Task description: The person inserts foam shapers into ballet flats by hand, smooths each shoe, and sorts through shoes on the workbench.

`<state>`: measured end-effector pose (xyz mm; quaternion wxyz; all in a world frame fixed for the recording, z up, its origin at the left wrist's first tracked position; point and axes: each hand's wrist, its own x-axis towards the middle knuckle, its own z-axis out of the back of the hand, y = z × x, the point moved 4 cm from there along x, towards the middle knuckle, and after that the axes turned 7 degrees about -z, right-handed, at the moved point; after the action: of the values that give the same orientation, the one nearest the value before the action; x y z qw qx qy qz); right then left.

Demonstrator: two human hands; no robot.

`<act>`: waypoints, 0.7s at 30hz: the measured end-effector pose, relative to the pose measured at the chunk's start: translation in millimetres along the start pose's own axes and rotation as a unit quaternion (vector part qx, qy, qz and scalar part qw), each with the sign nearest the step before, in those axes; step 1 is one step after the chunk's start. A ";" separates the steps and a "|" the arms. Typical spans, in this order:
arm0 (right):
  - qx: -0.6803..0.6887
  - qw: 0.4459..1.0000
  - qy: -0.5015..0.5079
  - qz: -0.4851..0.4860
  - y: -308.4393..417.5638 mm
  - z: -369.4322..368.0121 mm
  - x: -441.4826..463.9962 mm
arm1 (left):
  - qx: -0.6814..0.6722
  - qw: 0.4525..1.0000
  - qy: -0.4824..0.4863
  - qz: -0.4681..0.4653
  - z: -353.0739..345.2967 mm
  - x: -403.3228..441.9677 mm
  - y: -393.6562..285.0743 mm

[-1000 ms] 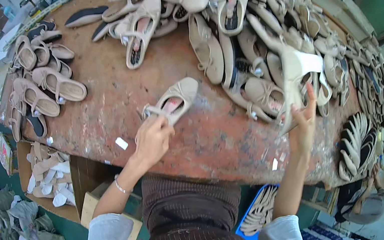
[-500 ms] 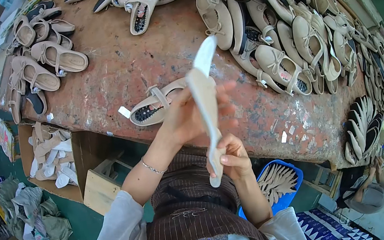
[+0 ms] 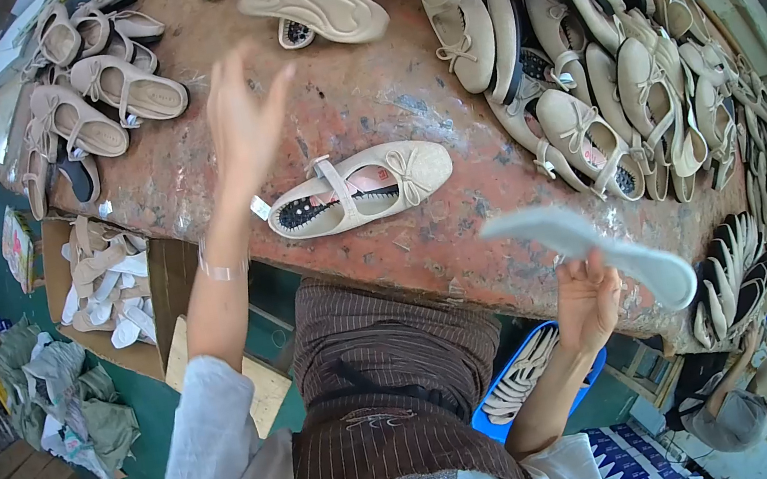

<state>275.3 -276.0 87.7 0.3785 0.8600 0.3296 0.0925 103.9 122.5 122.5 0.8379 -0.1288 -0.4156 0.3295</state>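
Cardboard box: filled with pale cut pieces, between 8 and 9 o'clock from the lone shoe, 12 being the far side of the table.
Shoe cluster: at 10, well apart from the lone shoe.
Left hand: between 10 and 11, raised and blurred, fingers spread, gripping nothing. Its forearm passes near the lone shoe's heel; a low sweep could turn that shoe or push it off the front edge.
Beige insole: at 12, overlapping another shoe; whether it rests there cannot be told. On uneven support it could slide. Long axis from half past 9 to half past 3.
Lone shoe: sole down near the front edge, strap across its opening, neither hand holding it. Toe points just short of 3, heel toward 9; long axis nearly level.
Blue tray: at 5, beyond the front edge.
Right hand: at 4, fingers and thumb pinching the pale insole by its near edge.
Pale insole: near 4, in the air. Both ends overhang the pinch, so a loosened hold could let it tip or drop. One rounded end points to 4, the blurred one to 10, its long axis slanting between.
Shoe heap: near 3; a knock could start a slide.
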 end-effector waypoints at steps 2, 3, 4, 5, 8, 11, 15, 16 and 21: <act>0.014 0.998 0.056 -0.039 -8.9 19.3 1.5 | -0.033 0.995 0.092 -0.013 21.5 -44.9 -22.2; -0.026 0.998 -0.024 -0.050 -12.0 18.9 -0.5 | -0.041 0.994 0.097 0.005 24.0 -73.7 -25.8; -0.063 0.991 -0.102 -0.067 -15.1 18.6 -3.7 | -0.063 0.988 0.139 0.039 22.8 -102.2 -26.4; -0.102 0.984 -0.120 -0.083 -18.4 24.2 -2.6 | -0.045 0.984 0.168 0.032 22.7 -121.5 -30.5; -0.113 0.979 -0.146 -0.081 -34.6 -23.6 23.1 | -0.067 0.976 0.189 0.084 11.7 -153.8 -25.5; -0.071 0.992 -0.045 -0.096 -42.5 -45.6 42.9 | -0.055 0.974 0.217 0.029 3.3 -148.5 -26.6; -0.400 0.915 0.036 -0.040 -35.4 -54.5 48.9 | -0.068 0.955 0.288 0.021 2.2 -130.5 -24.8; -0.544 0.836 0.064 0.037 -37.6 -64.5 53.1 | -0.087 0.951 0.295 0.033 3.9 -124.4 -23.1; -0.825 0.487 0.225 0.177 -73.1 -106.6 59.9 | -0.136 0.941 0.305 0.054 -2.3 -119.3 -10.0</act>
<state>241.2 -138.8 104.4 0.8032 0.1446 0.0169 0.5776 57.9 36.5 53.0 0.8802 -0.3576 -0.1732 0.2594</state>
